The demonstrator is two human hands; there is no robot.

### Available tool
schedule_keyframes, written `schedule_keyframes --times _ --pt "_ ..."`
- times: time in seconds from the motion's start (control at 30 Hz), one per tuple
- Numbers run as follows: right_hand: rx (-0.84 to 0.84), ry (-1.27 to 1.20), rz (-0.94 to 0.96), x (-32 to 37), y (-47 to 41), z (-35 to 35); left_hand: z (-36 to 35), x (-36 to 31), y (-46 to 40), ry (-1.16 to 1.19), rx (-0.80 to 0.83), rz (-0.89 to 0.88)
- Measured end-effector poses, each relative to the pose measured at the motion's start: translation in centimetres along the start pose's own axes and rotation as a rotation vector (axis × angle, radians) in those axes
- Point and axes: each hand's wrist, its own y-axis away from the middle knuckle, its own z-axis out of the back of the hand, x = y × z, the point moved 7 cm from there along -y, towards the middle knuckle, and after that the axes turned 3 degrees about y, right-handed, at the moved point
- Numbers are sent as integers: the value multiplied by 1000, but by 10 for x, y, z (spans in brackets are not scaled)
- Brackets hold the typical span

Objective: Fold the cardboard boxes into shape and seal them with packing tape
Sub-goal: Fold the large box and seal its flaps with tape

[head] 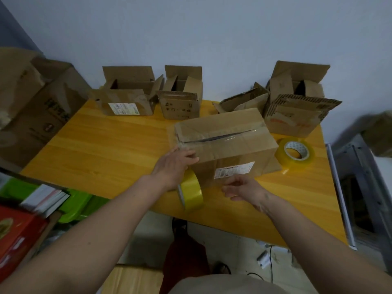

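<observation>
A closed cardboard box [229, 143] with clear tape along its top seam stands mid-table. My left hand [174, 164] lies with fairly straight fingers on the box's near left corner. Just under that hand a yellow tape roll [191, 193] stands tilted against the box's front; my thumb is hidden, so any hold on the roll cannot be seen. My right hand [244, 188] hovers in front of the box's labelled face with loose, spread fingers and holds nothing. A second, clear tape roll [294, 152] lies to the right of the box.
Three open boxes [127, 96] [182, 98] [297, 102] and a crushed one [244, 100] line the back of the orange table [110, 145]. Large cartons [36, 107] stand at the left, a green bin [78, 204] and red box [19, 236] below them. A metal rack [360, 187] stands to the right.
</observation>
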Motion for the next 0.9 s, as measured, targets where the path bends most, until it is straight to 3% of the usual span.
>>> schedule_keyframes --times 0.17,0.27,0.33,0.43,0.57,0.7,0.8,0.9 --pt "-394 -7 -118 -35 -5 46 1 5 -25 1 11 73" --pt "-508 -27 -135 -46 -4 63 -1 7 -32 78 -23 93" --pt "-515 -11 -40 -37 -6 69 -6 9 -34 139 -23 131" --pt "-400 -62 100 -11 -19 65 -10 10 -34 133 -20 170" --pt "-321 -86 116 5 -39 66 -4 12 -41 87 -23 204" --pt "-555 157 -89 -43 -40 92 2 12 -55 16 -53 244" --pt "-522 357 -341 -100 -34 98 8 5 -59 -76 -171 250" --pt "-513 526 -410 -124 -32 96 13 8 -58 -76 -222 306"
